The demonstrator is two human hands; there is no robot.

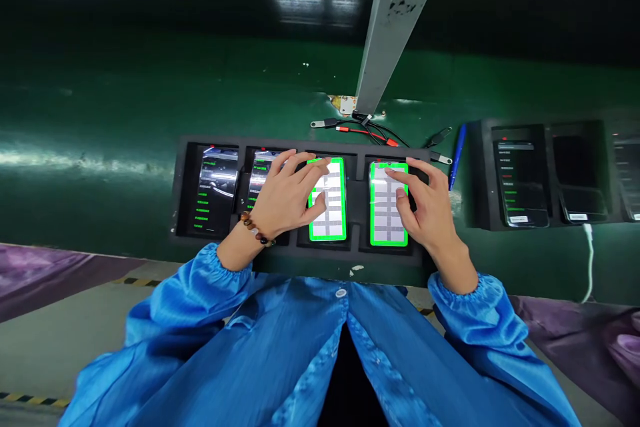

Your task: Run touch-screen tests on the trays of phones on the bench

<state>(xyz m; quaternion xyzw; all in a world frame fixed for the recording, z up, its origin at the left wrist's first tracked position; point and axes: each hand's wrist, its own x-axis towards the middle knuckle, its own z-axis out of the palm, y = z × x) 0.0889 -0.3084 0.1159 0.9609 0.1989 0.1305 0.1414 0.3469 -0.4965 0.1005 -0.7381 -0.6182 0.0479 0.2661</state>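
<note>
A black foam tray [354, 230] holds several phones in a row. My left hand [289, 190] reaches over the second phone [259, 163], its fingertips at the upper part of the third phone [327, 217], whose screen has a green border and a white grid. My right hand [429, 203] is at the right edge of the fourth phone [389, 213], which shows the same kind of screen; a fingertip is over its top. Both hands have their fingers apart and hold nothing. The leftmost phone [216, 190] shows green text on a dark screen.
A second black tray [483, 180] with phones is at the right, a white cable [589, 260] beside it. Behind the near tray lie black and red cables [367, 130] and a blue pen [457, 157]. A grey metal post [395, 20] rises from the green table [100, 113].
</note>
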